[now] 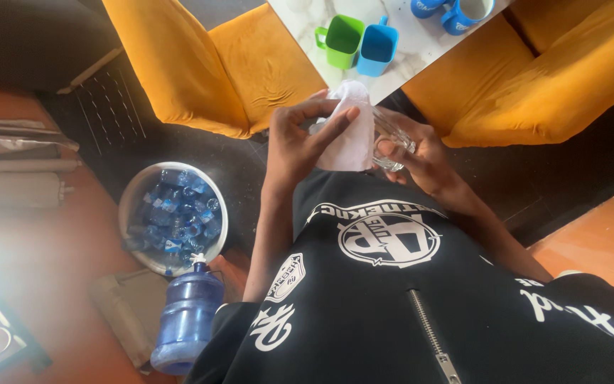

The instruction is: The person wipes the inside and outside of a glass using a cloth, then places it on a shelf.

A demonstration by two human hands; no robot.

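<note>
Standing over a dark floor (pixel 143 135) between two orange chairs (pixel 200 64); white table (pixel 421 43) ahead carrying green and blue cups (pixel 360 43). My left hand (pixel 300 139) is pressing a white cloth (pixel 349 135) against a clear glass (pixel 392 139), which my right hand (pixel 421 160) is gripping at chest height.

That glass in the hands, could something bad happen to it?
Maybe. The clear glass is held in the air by the right hand, away from the table, so a slip could drop it. The left hand presses a white cloth on it; pressing hard might push it loose.
</note>
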